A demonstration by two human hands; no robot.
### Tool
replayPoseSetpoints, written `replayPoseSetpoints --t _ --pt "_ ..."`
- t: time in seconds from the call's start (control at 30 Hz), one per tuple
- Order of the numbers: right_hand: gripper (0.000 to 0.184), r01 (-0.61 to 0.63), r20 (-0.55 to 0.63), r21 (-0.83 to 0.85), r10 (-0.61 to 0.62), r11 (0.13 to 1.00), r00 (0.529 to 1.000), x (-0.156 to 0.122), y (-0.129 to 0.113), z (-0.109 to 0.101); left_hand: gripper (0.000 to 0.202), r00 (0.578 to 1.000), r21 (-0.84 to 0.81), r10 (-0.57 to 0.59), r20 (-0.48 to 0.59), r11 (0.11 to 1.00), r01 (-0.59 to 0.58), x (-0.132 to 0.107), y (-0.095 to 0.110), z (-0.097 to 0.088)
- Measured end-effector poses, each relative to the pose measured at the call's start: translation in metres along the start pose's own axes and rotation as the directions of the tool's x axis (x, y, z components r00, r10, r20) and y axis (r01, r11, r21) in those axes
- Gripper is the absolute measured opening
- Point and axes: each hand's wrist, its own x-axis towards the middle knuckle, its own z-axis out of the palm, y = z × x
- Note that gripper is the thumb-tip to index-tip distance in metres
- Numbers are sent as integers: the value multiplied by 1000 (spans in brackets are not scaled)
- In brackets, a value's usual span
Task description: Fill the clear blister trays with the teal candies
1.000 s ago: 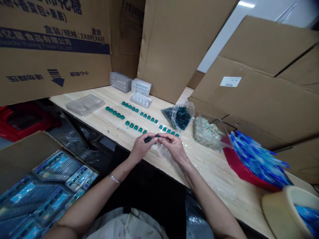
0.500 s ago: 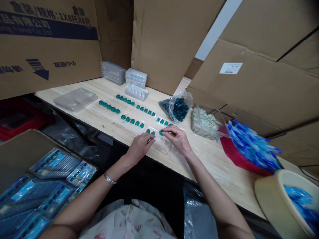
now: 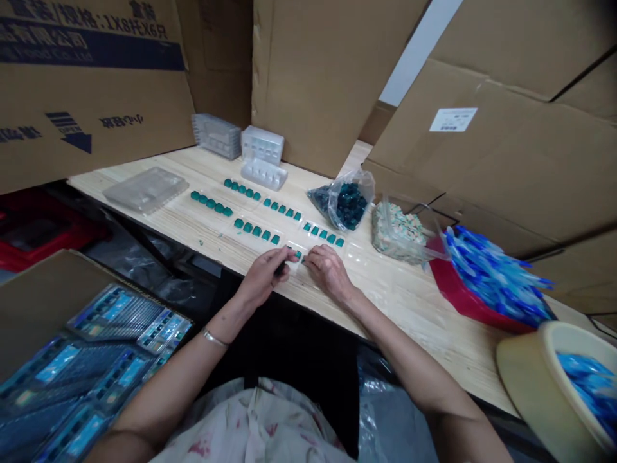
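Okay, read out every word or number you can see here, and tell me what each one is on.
"盒装/规格:1X8托X6只" on the left cardboard carton
"Food Co.,Ltd" on its blue band
Characters beside its arrow: too small to read
White label on the right carton: too small to read
Blister cards: too blurred to read

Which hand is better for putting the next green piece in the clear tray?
Probably the left hand: its fingers seem to pinch a dark piece right beside the clear tray. The right hand looks empty, resting on the table.
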Motion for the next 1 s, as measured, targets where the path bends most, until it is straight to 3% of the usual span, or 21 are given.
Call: replayPoseSetpoints --t 0.07,0.1,0.2,0.3,0.4,0.47,0.67,0.77,0.9,1.0 --pt "18 -3 -15 19 3 1000 1000 2 -3 -7 22 987 -388 -162 14 909 154 3 6 2" --pt "17 -18 -44 54 21 998 999 3 -5 -11 19 976 -506 -213 34 839 201 5 8 2" --pt "19 -59 -131 210 88 976 988 9 -19 -23 17 961 -639 -264 79 726 252 8 13 5" --pt "18 -9 -129 326 53 945 990 13 -38 -28 23 966 -625 -242 94 741 247 10 13 11" --pt "23 63 -117 347 -23 936 993 16 -51 -22 28 977 -580 -194 84 788 206 12 11 18" --pt "23 58 -129 355 -12 933 992 16 -52 -17 28 983 -554 -166 72 813 178 14 10 22" --pt "21 -157 -127 573 277 804 953 15 -37 -15 22 975 -581 -203 87 785 215 10 10 23" --pt "24 -207 -104 654 358 728 928 14 -29 -19 18 978 -555 -163 131 805 208 5 7 23" --pt "28 -275 -37 724 435 632 900 10 -24 -23 24 993 -362 -24 120 930 66 1 -1 26" --pt "29 -314 -39 719 487 620 872 8 -23 -25 28 994 -131 100 53 987 -92 2 -3 29"
